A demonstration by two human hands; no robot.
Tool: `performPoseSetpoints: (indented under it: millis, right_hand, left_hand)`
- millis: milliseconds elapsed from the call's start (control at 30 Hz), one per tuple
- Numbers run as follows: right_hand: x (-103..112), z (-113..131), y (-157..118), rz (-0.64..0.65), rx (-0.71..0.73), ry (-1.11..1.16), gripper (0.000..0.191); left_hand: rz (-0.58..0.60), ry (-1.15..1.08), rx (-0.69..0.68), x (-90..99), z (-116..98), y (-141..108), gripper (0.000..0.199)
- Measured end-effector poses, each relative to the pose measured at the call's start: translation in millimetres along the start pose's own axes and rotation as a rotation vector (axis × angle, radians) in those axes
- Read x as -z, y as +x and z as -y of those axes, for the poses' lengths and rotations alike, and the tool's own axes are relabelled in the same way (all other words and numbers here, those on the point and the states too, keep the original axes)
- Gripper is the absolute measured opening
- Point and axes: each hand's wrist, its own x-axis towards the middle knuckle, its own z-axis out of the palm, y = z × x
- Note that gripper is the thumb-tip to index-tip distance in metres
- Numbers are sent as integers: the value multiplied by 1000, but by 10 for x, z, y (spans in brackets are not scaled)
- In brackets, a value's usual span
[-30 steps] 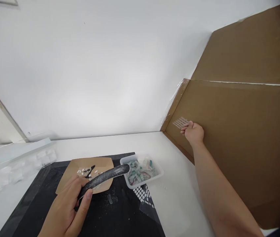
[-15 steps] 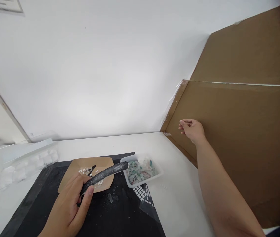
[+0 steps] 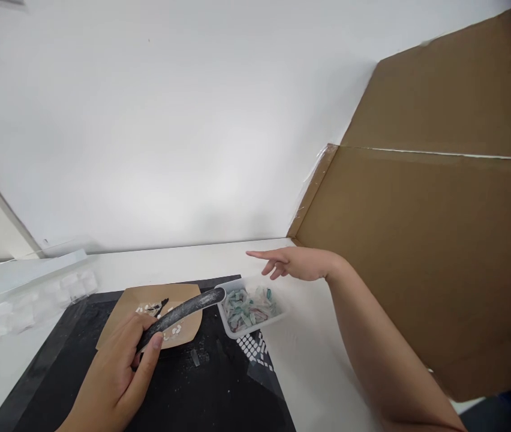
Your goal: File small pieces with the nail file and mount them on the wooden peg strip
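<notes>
My left hand (image 3: 118, 372) grips a long, curved dark grey file (image 3: 183, 310) dusted with white powder. The file's rounded tip reaches the left rim of a white plastic tub (image 3: 243, 333) that holds many clear and greenish pieces (image 3: 249, 312). Part of the file passes over a brown paper tray (image 3: 123, 309), where small white bits and a black piece (image 3: 162, 307) lie. My right hand (image 3: 298, 263) hangs in the air just above and behind the tub, fingers apart and pointing left, with nothing in it.
A black mat (image 3: 179, 396) lies under the tray, with small white stickers (image 3: 253, 349) at its right edge. Clear plastic packaging with white pads (image 3: 35, 303) sits at the left. A cardboard panel (image 3: 426, 222) stands at the right, against the white wall (image 3: 156, 120).
My right hand has come left and down from in front of the cardboard to above the tub, and its fingers have spread. My left hand still holds the file. The view has shifted slightly.
</notes>
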Motion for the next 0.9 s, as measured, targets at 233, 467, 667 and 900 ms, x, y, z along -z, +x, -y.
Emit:
performPoseSetpoints:
  millis: [233,467,667,900]
  right_hand:
    - [-238,211,104,184,47,1,105]
    - [-525,365,375,179,-60,-212,141]
    - [-533,366,390,228,45,-165,123]
    - [-537,478,329,128,-14,-334,113]
  left_hand:
    - [-1,10,17,-20,44,29,20]
    - [-8,-5,-8,-55,119,27,18]
    - [-77,0,-53,-82,183,44,19]
    - [-70,16,-20,-108,202,57,23]
